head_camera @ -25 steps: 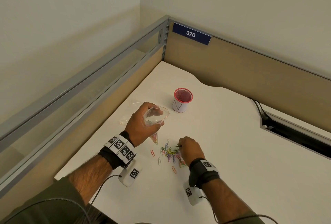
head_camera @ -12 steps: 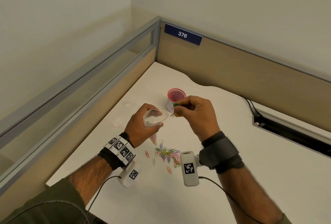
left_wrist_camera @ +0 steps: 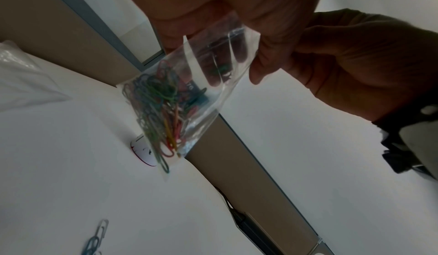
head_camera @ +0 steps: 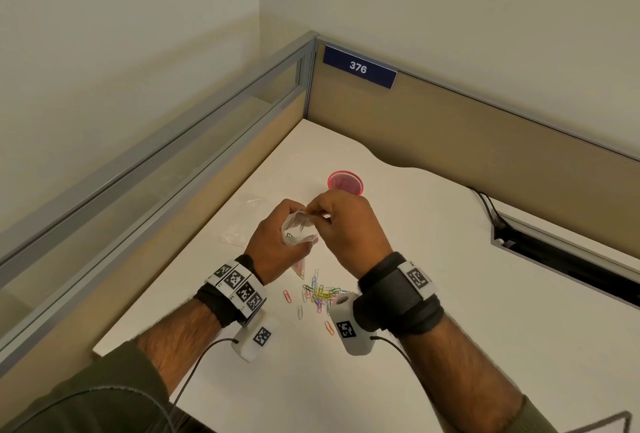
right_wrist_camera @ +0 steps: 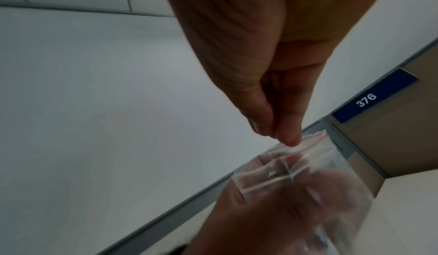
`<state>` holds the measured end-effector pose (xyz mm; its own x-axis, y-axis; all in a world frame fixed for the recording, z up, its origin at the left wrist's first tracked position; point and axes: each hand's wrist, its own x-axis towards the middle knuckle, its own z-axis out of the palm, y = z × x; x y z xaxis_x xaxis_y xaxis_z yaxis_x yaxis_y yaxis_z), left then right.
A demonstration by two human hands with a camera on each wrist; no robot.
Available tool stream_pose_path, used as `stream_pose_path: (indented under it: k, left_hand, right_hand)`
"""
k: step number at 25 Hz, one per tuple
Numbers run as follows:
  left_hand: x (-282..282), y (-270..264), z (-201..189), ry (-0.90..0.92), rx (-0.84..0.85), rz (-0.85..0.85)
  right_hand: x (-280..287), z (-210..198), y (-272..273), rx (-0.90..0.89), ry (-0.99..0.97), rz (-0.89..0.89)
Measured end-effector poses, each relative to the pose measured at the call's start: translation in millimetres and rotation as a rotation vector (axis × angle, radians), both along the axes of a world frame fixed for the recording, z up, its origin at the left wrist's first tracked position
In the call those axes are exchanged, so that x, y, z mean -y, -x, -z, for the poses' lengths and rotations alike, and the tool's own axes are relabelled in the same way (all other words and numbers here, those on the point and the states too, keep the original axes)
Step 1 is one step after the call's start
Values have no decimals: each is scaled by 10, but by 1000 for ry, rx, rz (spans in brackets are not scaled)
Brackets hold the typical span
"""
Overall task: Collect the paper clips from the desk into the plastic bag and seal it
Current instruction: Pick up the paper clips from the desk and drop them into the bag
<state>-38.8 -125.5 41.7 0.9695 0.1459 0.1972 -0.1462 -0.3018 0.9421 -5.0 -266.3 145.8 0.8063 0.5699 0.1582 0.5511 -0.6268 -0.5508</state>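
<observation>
My left hand (head_camera: pixel 273 242) grips a small clear plastic bag (head_camera: pixel 298 230) upright above the white desk (head_camera: pixel 433 294). In the left wrist view the bag (left_wrist_camera: pixel 213 94) holds a bundle of coloured paper clips (left_wrist_camera: pixel 161 109), with a green one higher up near the mouth. My right hand (head_camera: pixel 322 214) hovers over the bag's mouth. Its thumb and forefinger tips (right_wrist_camera: pixel 277 133) are pressed together at the red-striped rim of the bag (right_wrist_camera: pixel 296 169), and no clip shows between them. A pile of loose paper clips (head_camera: pixel 320 294) lies on the desk below both wrists.
A pink mesh cup (head_camera: pixel 346 181) stands just behind my hands. A spare clear bag (head_camera: pixel 242 228) lies flat to the left, near the partition. A dark cable slot (head_camera: pixel 554 259) with a cord cuts into the desk at the right.
My right hand rose from the pile with a few clips and moved left over the bag's mouth. The green and yellow clips seen in its fingers half a second ago no longer show there.
</observation>
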Motion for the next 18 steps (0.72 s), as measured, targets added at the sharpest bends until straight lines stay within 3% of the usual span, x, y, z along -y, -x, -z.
stream_pose_path:
  k: [4, 7, 9, 11, 14, 18]
  left_hand:
    - [-11, 11, 12, 7, -10, 1]
    - [-57, 33, 16, 45, -9, -1]
    - [-97, 53, -12, 66, -15, -14]
    - [-133, 70, -34, 82, -26, -25]
    - [-198, 100, -49, 87, -38, -33]
    - [-256, 115, -46, 77, -45, -40]
  right_hand:
    - [146, -70, -34, -3, -186, 40]
    - [306, 150, -165, -45, -297, 140]
    - [376, 536, -241, -77, -176, 192]
    - [391, 1012, -218, -150, 116, 161]
    - [241, 1539, -18, -261, 376, -39]
    - [-53, 1856, 160, -111, 498, -333]
